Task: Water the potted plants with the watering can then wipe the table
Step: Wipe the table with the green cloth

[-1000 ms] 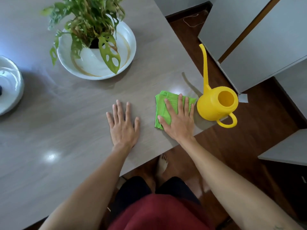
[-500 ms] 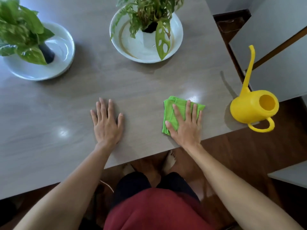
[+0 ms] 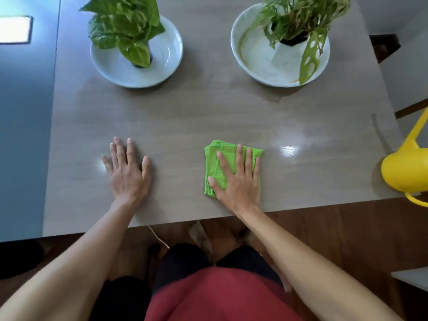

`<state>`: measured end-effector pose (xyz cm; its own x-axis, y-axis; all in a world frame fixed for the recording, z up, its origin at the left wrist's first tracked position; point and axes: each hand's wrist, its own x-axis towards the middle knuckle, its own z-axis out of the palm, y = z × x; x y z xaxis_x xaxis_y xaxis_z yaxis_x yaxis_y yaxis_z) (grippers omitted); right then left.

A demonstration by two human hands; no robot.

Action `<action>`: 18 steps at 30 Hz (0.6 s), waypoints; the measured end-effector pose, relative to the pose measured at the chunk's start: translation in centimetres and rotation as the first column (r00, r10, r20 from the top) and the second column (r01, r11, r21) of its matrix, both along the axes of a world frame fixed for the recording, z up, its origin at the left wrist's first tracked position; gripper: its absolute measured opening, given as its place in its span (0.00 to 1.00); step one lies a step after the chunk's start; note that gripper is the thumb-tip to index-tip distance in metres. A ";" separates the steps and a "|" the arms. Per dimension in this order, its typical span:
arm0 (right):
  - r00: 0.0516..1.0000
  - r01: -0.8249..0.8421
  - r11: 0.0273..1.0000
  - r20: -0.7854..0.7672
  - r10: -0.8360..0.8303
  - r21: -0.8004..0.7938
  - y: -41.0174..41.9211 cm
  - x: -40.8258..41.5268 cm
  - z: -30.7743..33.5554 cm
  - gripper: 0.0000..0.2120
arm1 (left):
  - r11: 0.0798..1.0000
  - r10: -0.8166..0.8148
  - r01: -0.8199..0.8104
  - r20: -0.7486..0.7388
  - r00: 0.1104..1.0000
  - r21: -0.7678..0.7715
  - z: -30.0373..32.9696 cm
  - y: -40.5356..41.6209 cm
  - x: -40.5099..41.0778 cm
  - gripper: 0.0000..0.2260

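Now the right hand point(image 3: 238, 179) lies flat, fingers spread, pressing the folded green cloth point(image 3: 217, 163) onto the surface point(image 3: 208, 117) near its front edge. Over the last second the cloth and hand have slid leftward, away from the yellow watering can point(image 3: 405, 167): a moment ago they were just beside it, and now they are well apart, with a bare, glossy stretch between them. The left hand point(image 3: 127, 170) rests open and flat, empty, palm down, bracing to the left of the cloth much as it did before. That shift reads as a wiping stroke under way, so the watering step looks finished and the task is in its second half.

The can stands at the right edge of the surface, partly cut off by the frame, so its opening is out of sight and I cannot tell whether water remains.

Farther back, two shallow white dishes each hold a potted plant. The left dish point(image 3: 162, 72) carries a dark pot with broad variegated leaves point(image 3: 125, 26). The right dish point(image 3: 261, 66) carries a white pot point(image 3: 284, 56) with holed, trailing leaves and shows a brownish ring, probably water stain. Neither dish shows clear standing water.
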<state>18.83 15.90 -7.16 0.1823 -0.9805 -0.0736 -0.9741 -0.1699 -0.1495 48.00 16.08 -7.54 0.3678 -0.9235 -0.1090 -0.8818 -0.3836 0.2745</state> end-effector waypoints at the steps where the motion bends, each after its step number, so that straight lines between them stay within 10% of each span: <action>1: 1.000 -0.019 1.000 0.003 0.019 0.003 -0.1 1.5 0.0 0.36 | 1.000 0.020 -0.020 0.007 1.000 -0.001 0.0 0.5 1.4 0.33; 18: 0.900 -0.418 0.907 0.113 0.422 -0.061 2.8 17.5 -0.6 0.33 | 0.969 0.246 -0.246 0.042 0.968 -0.004 -1.0 6.8 11.7 0.33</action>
